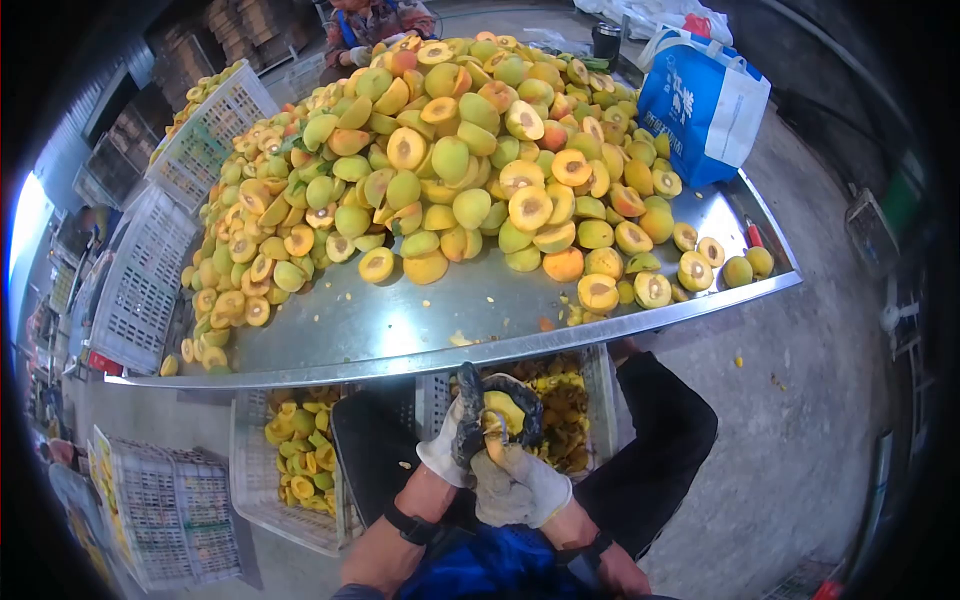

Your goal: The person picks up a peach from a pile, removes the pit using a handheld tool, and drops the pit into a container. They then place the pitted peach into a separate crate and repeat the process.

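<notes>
In front of my lap, my left hand [462, 430], in a white glove with blackened fingers, is closed around a yellow peach half [504, 409]. My right hand [515, 485], in a whitish work glove, presses up against that fruit. Its fingers are wrapped round a small tool with a curved metal blade [496, 424] that touches the peach half; the handle is hidden in the glove. Directly below both hands stands a crate [603, 400] with peach scraps in it.
A metal table [340, 318] bears a big heap of halved peaches [450, 160], many with pits. A blue-and-white bag [700, 105] and a dark cup [606, 40] stand on it. To the left are crates [285, 520] of peach pieces and stacked crates [175, 510]. Another person [375, 22] sits opposite.
</notes>
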Motion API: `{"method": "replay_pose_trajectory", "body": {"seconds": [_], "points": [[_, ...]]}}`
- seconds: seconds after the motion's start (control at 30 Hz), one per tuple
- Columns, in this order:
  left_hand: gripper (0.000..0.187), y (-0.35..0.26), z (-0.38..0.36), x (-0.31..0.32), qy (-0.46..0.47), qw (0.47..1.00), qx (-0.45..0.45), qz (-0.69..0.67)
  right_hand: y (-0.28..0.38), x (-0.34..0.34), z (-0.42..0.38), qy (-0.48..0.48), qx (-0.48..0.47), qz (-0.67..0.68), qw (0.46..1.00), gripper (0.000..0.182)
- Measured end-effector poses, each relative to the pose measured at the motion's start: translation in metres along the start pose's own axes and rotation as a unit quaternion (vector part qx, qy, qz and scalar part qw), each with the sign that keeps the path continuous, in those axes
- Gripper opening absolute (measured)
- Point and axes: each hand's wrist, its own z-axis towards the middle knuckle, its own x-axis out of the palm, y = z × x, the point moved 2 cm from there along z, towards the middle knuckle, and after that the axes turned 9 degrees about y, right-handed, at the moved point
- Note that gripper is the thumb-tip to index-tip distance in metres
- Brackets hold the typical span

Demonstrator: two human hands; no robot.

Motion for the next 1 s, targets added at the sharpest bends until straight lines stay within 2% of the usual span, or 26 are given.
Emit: {"method": "replay_pose_trajectory", "body": {"seconds": [0.07,0.1,0.17,0.2,0.3,0.33,0.37,0.43,0.5,0.53,0.57,0.6,0.63,0.67,0.7,0.77,0.83,0.9,0.97,1.0], "points": [[0.071,0.006,-0.002,-0.006,-0.083,0.994,-0.022,-0.074,0.002,0.000,-0.003,-0.043,0.015,-0.009,0.999,0.046],[0.071,0.010,-0.002,-0.016,-0.077,0.995,-0.032,-0.062,0.005,0.000,-0.004,-0.063,0.023,-0.014,0.998,0.045],[0.073,0.011,-0.003,-0.026,-0.071,0.996,-0.048,-0.037,0.004,-0.005,-0.010,-0.045,0.040,-0.023,0.998,0.044],[0.075,0.010,-0.009,-0.022,-0.126,0.991,-0.019,-0.026,0.002,-0.007,-0.013,-0.035,0.051,-0.024,0.998,0.044],[0.074,-0.011,-0.009,0.001,-0.111,0.987,0.001,-0.118,-0.003,-0.017,-0.018,-0.098,0.142,-0.204,0.964,0.041],[0.074,-0.022,-0.008,0.014,-0.188,0.975,-0.003,-0.118,-0.004,-0.020,-0.021,-0.104,0.074,-0.316,0.940,0.041],[0.074,-0.021,-0.014,-0.010,-0.143,0.979,0.016,-0.145,-0.005,-0.023,-0.026,-0.125,0.009,-0.428,0.895,0.040],[0.063,-0.034,-0.033,-0.037,-0.168,0.982,0.053,-0.071,0.020,-0.015,-0.033,-0.081,0.073,-0.317,0.942,0.039],[0.047,-0.064,-0.063,-0.043,-0.232,0.949,0.124,0.175,0.018,-0.050,-0.041,-0.228,0.037,-0.447,0.864,0.036],[0.041,-0.082,-0.076,-0.036,-0.273,0.871,0.128,0.389,0.016,-0.067,-0.045,-0.304,0.032,-0.498,0.811,0.036],[0.038,-0.101,-0.089,-0.022,-0.298,0.746,0.124,0.582,0.018,-0.073,-0.047,-0.406,0.106,-0.450,0.789,0.035],[0.040,-0.124,-0.095,-0.001,-0.287,0.602,0.039,0.744,0.023,-0.068,-0.047,-0.400,0.105,-0.421,0.808,0.034],[0.045,-0.144,-0.098,0.011,-0.261,0.426,-0.048,0.865,0.029,-0.058,-0.051,-0.394,0.104,-0.392,0.825,0.033],[0.044,-0.159,-0.106,0.001,-0.269,0.424,-0.041,0.864,0.031,-0.052,-0.052,-0.389,0.105,-0.361,0.841,0.032],[0.039,-0.168,-0.101,0.006,-0.295,0.476,0.011,0.828,0.029,-0.054,-0.049,-0.394,0.106,-0.374,0.833,0.032],[0.040,-0.183,-0.068,0.007,-0.281,0.529,0.067,0.798,0.024,-0.060,-0.037,-0.402,0.105,-0.408,0.813,0.031],[0.038,-0.186,-0.009,0.015,-0.262,0.541,0.018,0.799,0.019,-0.063,-0.028,-0.397,0.105,-0.437,0.800,0.031],[0.056,-0.179,0.049,-0.009,-0.267,0.449,0.017,0.853,0.015,-0.066,-0.026,-0.391,0.098,-0.461,0.790,0.032],[0.079,-0.171,0.094,-0.025,-0.293,0.466,-0.030,0.834,0.016,-0.069,-0.032,-0.398,0.104,-0.483,0.773,0.035],[0.082,-0.165,0.104,-0.033,-0.304,0.468,-0.012,0.830,0.020,-0.067,-0.037,-0.404,0.115,-0.506,0.753,0.035]]}}
